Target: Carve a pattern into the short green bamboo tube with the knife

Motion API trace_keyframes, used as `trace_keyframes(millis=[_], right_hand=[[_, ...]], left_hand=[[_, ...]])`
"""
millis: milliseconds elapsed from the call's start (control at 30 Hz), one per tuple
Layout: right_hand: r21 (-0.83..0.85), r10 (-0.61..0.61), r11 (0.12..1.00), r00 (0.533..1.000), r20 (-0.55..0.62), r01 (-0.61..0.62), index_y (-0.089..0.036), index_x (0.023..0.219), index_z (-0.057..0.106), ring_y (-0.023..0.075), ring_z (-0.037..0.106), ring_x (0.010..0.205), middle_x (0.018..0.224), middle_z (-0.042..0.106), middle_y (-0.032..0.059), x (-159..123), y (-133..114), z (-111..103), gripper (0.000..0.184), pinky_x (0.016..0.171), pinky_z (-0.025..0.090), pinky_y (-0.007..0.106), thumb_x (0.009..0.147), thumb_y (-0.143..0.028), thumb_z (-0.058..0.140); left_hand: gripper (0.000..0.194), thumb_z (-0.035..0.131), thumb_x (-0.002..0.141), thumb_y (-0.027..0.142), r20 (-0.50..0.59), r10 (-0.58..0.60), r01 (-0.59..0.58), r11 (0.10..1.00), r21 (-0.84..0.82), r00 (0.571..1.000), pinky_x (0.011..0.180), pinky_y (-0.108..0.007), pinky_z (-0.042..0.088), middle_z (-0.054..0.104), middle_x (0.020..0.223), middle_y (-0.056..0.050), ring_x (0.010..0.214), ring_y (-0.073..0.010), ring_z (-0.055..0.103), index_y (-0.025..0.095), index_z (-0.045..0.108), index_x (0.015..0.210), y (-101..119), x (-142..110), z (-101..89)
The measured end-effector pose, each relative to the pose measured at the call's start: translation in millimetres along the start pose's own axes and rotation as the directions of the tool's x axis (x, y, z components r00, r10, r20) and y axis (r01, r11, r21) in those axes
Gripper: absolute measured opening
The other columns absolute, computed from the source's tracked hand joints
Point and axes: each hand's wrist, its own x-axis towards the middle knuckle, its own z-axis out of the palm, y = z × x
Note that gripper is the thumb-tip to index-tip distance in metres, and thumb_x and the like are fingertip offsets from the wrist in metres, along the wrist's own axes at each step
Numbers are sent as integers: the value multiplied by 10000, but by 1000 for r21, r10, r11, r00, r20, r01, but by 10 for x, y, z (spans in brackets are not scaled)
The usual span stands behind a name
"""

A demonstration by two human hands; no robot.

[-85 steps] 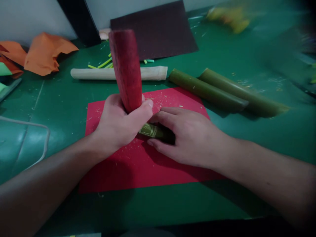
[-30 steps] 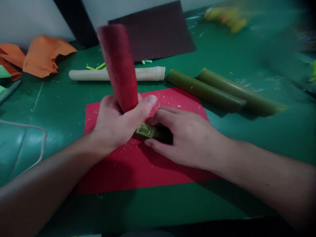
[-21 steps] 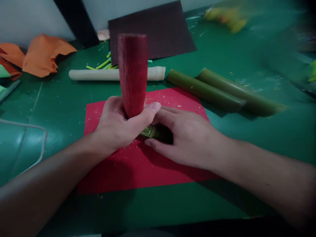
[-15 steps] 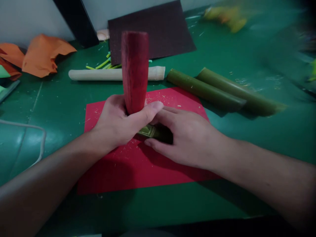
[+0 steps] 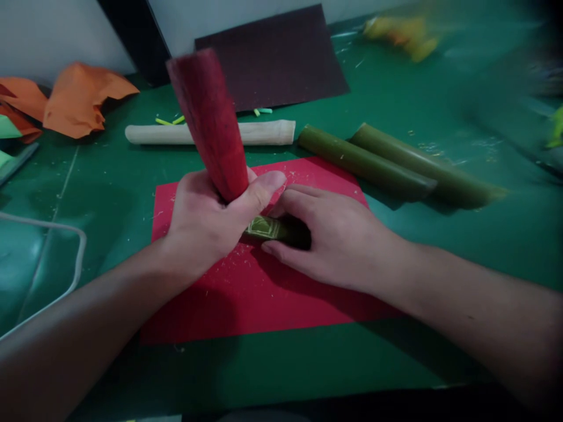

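Observation:
My left hand (image 5: 211, 214) is wrapped round the thick red wooden handle of a carving tool (image 5: 215, 129). The handle leans up and to the left, and the tool's working end is hidden behind my hand. Under my right hand (image 5: 338, 240) lies a green bamboo piece (image 5: 264, 227) with pale lines cut into its skin; my thumb and fingers curl round its right part. Both hands are close together over a red sheet (image 5: 264, 299), where small pale shavings are scattered.
Behind the sheet lie a pale bamboo stick (image 5: 268, 132) and two green bamboo lengths, a nearer one (image 5: 365, 161) and a farther one (image 5: 422, 161). A dark sheet (image 5: 281, 58) is at the back. Crumpled orange paper (image 5: 85, 99) and a white cable (image 5: 81, 252) are on the left.
The tool's red handle has tipped from nearly upright to leaning left. My left hand has shifted slightly left with it, while my right hand stays on the bamboo piece.

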Motion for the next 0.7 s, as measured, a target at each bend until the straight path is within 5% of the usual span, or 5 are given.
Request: trace_keyframes(millis=[700], right_hand=[[29, -90, 995, 992, -88, 93, -128, 955, 676, 235, 652, 845, 939, 724, 95, 67, 67, 11, 233, 726, 453, 325, 779, -277, 650]], left_hand=[[336, 754, 838, 307, -86, 47, -46, 999, 15, 995, 418, -168, 400, 521, 501, 57, 440, -55, 477, 181, 605, 564, -36, -17, 16]])
